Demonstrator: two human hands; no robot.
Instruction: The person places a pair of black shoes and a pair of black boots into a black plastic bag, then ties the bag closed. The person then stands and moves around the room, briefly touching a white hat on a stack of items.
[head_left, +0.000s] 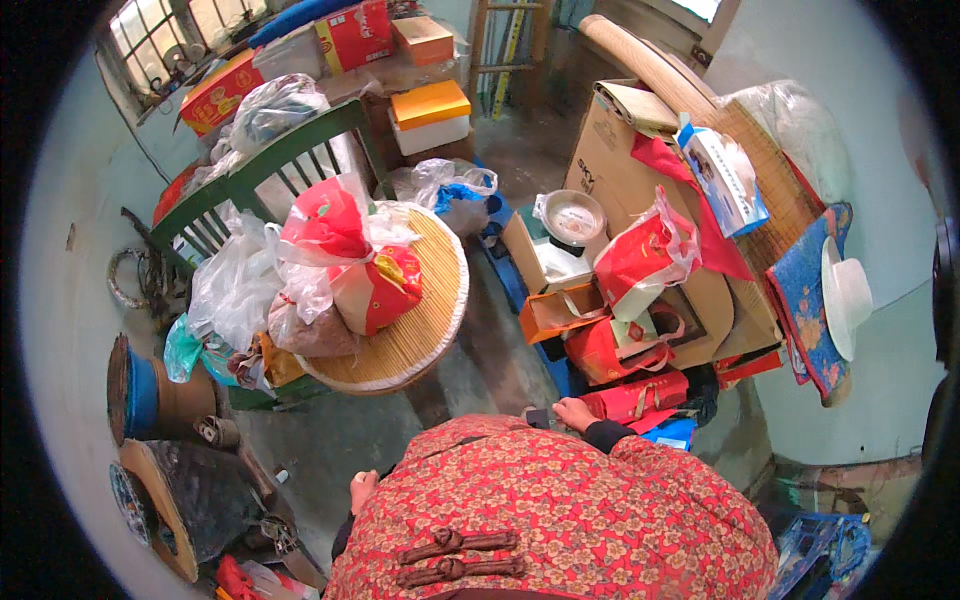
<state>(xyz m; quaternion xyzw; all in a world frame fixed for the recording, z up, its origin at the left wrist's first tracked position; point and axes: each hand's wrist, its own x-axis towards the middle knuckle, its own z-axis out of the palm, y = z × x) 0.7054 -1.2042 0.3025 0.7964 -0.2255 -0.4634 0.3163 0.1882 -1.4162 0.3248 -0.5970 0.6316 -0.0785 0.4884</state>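
My left hand (363, 489) hangs at the left side of my flowered red jacket, its fingers curled; whether it holds anything does not show. My right hand (574, 414) is beside a red gift bag (637, 397) lying low on the right; its fingertips are partly hidden, and I cannot tell if it grips anything. A small dark grey object (537, 418) lies just left of that hand. Ahead on the left, a round bamboo tray (435, 300) bears a tied red-and-clear plastic bag (375, 289) and a smaller bag with pinkish contents (311, 322).
A green wooden chair (262, 176) stands behind the tray. On the right are a large cardboard box (600, 142), red paper bags (615, 352), an orange box (559, 311), a rolled mat (645, 56) and a white hat (844, 300). A cable spool (142, 390) stands at the left wall.
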